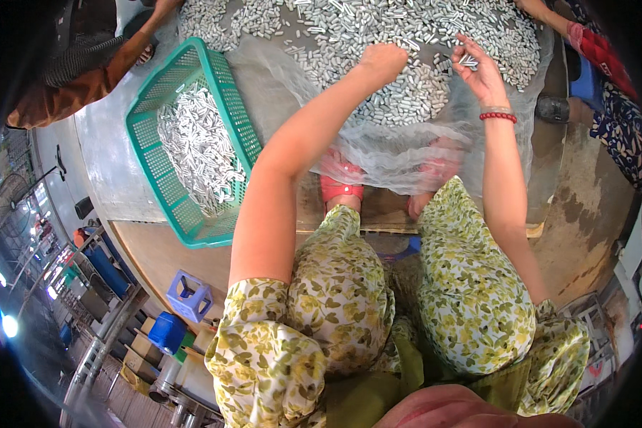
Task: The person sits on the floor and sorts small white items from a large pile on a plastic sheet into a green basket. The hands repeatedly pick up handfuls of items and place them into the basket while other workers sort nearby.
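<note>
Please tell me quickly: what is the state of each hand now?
Left hand: closed; whether it holds something cannot be told.
Right hand: loosely open, holding several small silvery metal cylinders.

Small metal pieces (406, 100), upper middle: silver-grey. Basket (228, 100), upper left: green. Clothing (471, 299), lower middle: yellow-green leaf-and-flower print on white. Beaded bracelet (498, 115), upper right: red. Stool (185, 308), lower left: lavender.

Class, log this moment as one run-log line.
left hand: curled, grasp unclear | right hand: holding several small silvery cylindrical pieces | green perforated plastic basket: left side, containing similar pieces
</note>
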`<state>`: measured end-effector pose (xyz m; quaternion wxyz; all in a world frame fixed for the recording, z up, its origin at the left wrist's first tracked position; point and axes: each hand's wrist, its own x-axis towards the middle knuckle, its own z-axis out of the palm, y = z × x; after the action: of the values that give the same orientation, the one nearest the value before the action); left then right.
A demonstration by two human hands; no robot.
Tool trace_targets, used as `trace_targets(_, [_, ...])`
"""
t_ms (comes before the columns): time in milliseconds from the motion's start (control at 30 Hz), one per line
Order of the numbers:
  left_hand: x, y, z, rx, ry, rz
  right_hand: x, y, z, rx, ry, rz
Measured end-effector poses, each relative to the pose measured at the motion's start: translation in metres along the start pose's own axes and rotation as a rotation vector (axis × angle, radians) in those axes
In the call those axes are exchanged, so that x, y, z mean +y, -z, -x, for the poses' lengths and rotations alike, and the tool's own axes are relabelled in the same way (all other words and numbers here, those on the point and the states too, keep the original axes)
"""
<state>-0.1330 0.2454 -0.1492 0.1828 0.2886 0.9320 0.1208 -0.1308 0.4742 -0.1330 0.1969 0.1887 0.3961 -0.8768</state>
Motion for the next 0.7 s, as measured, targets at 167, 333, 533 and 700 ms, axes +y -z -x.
trace_targets(167, [-0.019, 0.001, 0.009, 0.055, 0.112, 0.074, 0.013, 0.016, -0.037, 0.189, -0.057, 0.539])
trace_targets(333, [-0.038, 0.050, 0.048, 0.150, 0.265, 0.534, 0.020, -0.007, -0.068, 0.360, 0.258, 1.818])
trace_targets(533, [-0.064, 0.073, 0.086, 0.131, 0.247, 1.048, 0.032, 0.008, -0.072, 0.102, 0.264, 1.733])
trace_targets(700, [-0.079, 0.084, 0.117, 0.092, -0.159, 2.391, 0.020, 0.002, -0.032, -0.005, -0.159, 0.477])
